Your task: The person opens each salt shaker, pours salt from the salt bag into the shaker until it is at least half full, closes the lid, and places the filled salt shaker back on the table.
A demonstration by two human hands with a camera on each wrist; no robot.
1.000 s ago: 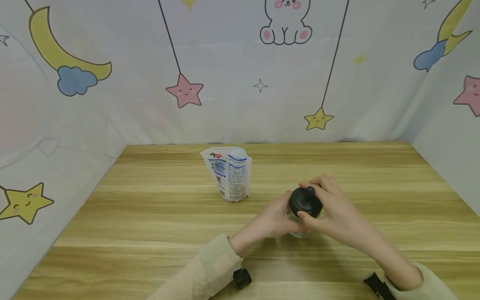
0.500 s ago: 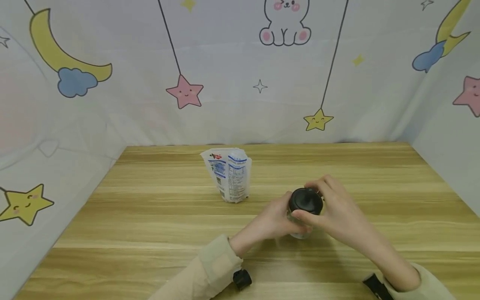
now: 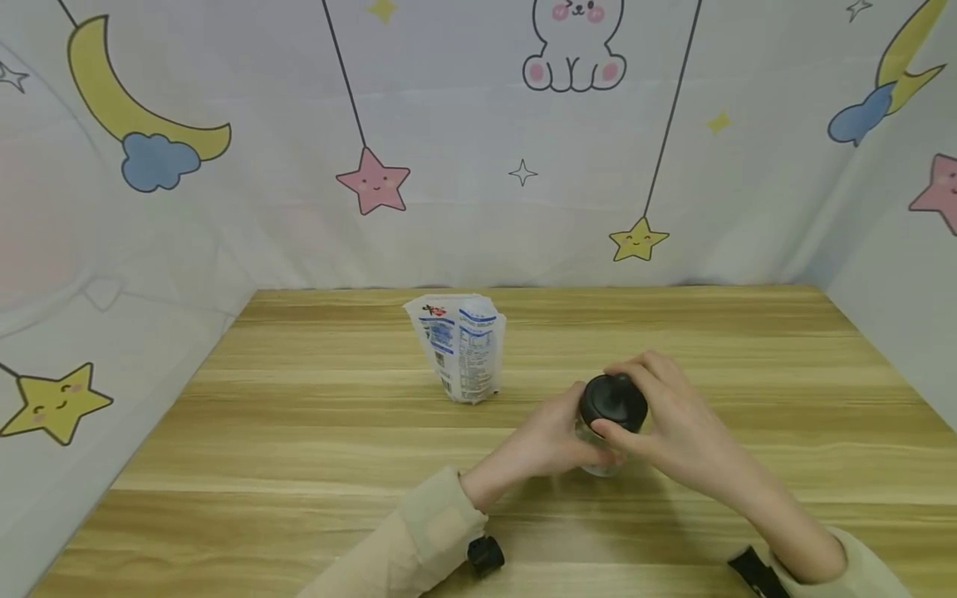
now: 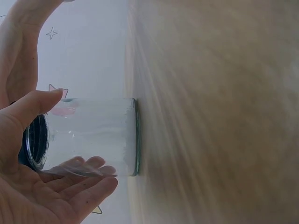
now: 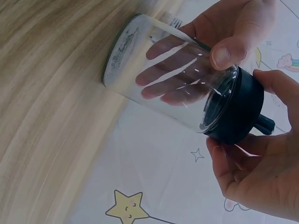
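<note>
A clear glass jar stands upright on the wooden table, with nothing visible inside. Its black lid has a small knob or spout sticking up from the top. My left hand wraps round the jar's body, fingers behind the glass and thumb near its neck in the right wrist view. From the right, my right hand grips the lid's side between thumb and fingers. The lid sits on the jar's mouth.
A white plastic pouch with blue and black print stands further back, left of the jar. Behind the wooden table hangs a white cloth printed with stars and moons. Black wrist straps show at both sleeves.
My right fingers shift round the lid, and its knob shows at a slightly different angle. My left hand keeps hold of the jar, which stays in place.
</note>
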